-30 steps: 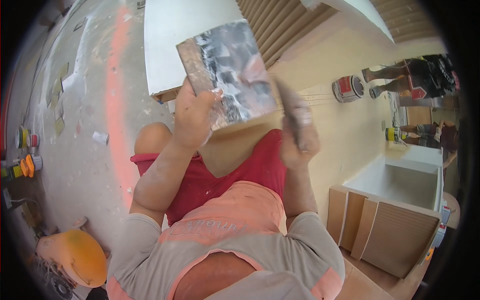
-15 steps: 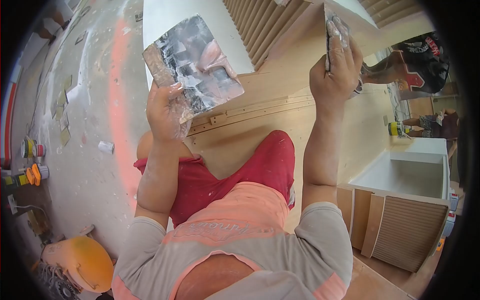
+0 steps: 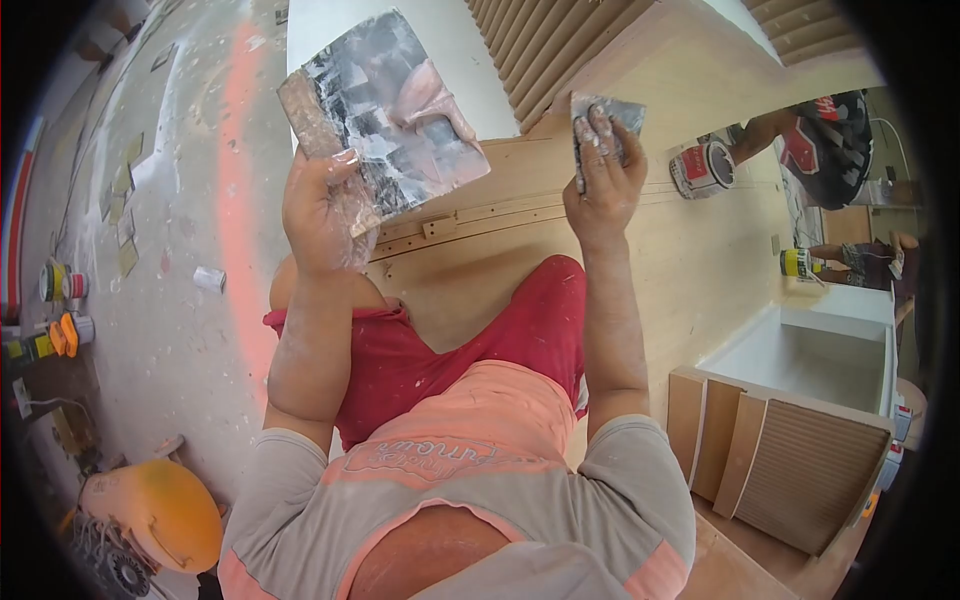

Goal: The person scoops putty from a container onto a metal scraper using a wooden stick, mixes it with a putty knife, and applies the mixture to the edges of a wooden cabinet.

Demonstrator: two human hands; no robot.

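My left hand (image 3: 325, 215) grips a flat square board (image 3: 385, 120) by its worn edge strip. Pinkish paste lies in a lump and smears over the board's dark face. To the right, my right hand (image 3: 605, 185) is closed on a thin metal scraper blade (image 3: 625, 115), with whitish paste on the fingers spread along it. The blade is apart from the board. Beyond both hands is a pale wooden panel (image 3: 720, 235), and ribbed brown panels (image 3: 550, 50) stand at the top.
A tub (image 3: 703, 167) is on the panel near another person (image 3: 825, 150) at right. A further person (image 3: 880, 262) is behind. An open white box cabinet (image 3: 830, 350) stands at lower right, an orange rounded machine (image 3: 165, 510) at lower left. Cans (image 3: 60, 283) line the left edge.
My right hand has come left and down with the scraper, away from the ribbed panel. The tub beside the other person now shows. The board has shifted slightly up.
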